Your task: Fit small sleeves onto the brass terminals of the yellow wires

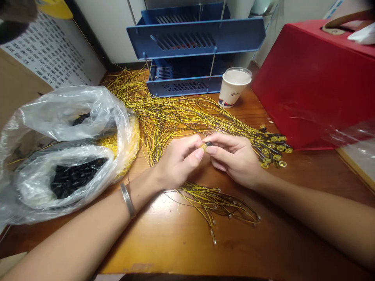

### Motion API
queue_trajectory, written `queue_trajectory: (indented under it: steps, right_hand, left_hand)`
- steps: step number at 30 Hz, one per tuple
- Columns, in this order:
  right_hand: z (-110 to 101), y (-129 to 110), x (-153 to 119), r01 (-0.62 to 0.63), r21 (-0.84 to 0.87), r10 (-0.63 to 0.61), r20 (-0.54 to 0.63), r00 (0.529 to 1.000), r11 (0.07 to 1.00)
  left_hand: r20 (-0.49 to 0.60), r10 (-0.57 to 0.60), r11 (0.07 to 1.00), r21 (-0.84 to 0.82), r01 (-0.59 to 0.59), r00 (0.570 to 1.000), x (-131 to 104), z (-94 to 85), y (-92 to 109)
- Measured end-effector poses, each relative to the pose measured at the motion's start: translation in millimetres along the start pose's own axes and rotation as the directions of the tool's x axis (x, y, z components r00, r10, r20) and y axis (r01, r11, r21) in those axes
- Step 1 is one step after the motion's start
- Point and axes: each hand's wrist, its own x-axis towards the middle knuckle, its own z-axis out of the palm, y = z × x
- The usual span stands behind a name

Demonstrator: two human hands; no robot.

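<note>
Both hands meet at the middle of the view over the wooden table (164,249). My left hand (181,160) pinches the yellow end of a small yellow and black piece (206,145). The fingertips of my right hand (234,158) close on its black end. Below the hands lies a small bundle of yellow and black wires (205,199) with small clear tips. Behind them spreads a large bundle of similar wires (175,109), whose right ends carry black sleeves and yellow hexagonal caps (277,157).
Plastic bags (67,152) at left hold black sleeves (76,175) and yellow caps (109,143). A blue tray rack (196,41), a paper cup (233,88) and a red box (319,86) stand at the back and right.
</note>
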Motion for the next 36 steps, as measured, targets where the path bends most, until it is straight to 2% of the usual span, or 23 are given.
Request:
queue_trajectory:
  steps: [6,14,21,26,31,36]
  right_hand:
    - [3.4,-3.8,0.1,0.097,-0.048,-0.098,-0.012,0.995,0.994]
    - [3.0,-3.1,-1.9,0.108,-0.178,-0.119,-0.053,0.992,0.978]
    - [4.3,-3.2,-1.8,0.109,-0.243,-0.131,-0.075,0.989,0.964]
    - [4.6,-2.4,-3.9,0.117,-0.315,-0.155,-0.099,0.983,0.942]
    - [4.4,-1.1,-4.7,0.133,-0.327,-0.173,-0.096,0.98,0.936]
    - [4.4,-1.3,-3.8,0.11,-0.305,-0.146,-0.097,0.984,0.946]
  left_hand:
    - [0.017,0.003,1.0,0.002,-0.003,1.0,-1.0,0.3,-2.1]
    - [0.016,-0.008,1.0,-0.008,0.008,1.0,-1.6,0.4,1.3]
    - [0.019,-0.049,0.994,-0.098,0.051,0.999,-1.8,-0.1,-2.8]
    - [0.015,-0.06,0.993,-0.104,0.061,0.998,-2.3,0.1,-4.2]
    - [0.011,-0.08,0.993,-0.091,0.081,0.997,-2.2,0.2,-2.4]
    - [0.016,-0.045,0.995,-0.089,0.047,0.999,-1.9,-0.6,-4.7]
